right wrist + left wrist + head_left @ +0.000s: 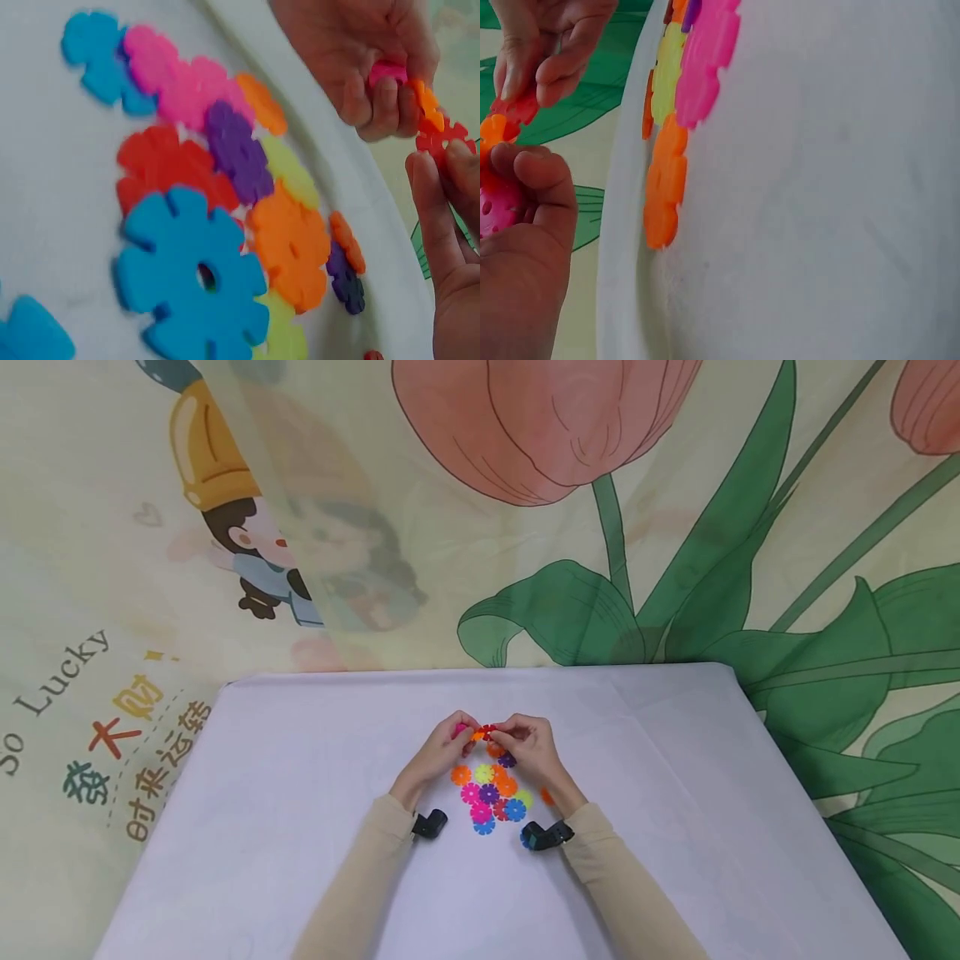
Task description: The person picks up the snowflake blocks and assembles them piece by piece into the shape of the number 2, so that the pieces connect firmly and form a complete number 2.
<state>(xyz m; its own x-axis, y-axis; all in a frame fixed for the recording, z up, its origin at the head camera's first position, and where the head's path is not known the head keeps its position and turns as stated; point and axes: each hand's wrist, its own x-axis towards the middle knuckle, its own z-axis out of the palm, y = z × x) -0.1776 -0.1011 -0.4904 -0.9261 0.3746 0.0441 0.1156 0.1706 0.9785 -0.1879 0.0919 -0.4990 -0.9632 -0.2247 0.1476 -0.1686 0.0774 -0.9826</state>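
Note:
My left hand [433,756] grips a pink notched snowflake disc [499,211] and an orange disc [493,129], one against the other. Across from it, my right hand [536,752] pinches a red snowflake disc [444,140] between thumb and fingers. The red disc's edge meets the orange one's in both wrist views; how deep their slots sit is hidden by fingertips. Both hands are raised over the far side of a cluster of loose discs. Closest below the right hand lies a dark purple disc [507,761], with an orange disc [495,749] beside it.
Loose discs lie partly overlapping on the white-covered table [300,827], among them a large blue disc [169,255], a pink disc [481,812] and a yellow disc [484,773]. Near the right wrist sits another orange disc [547,797]. A printed curtain [562,543] hangs behind the table.

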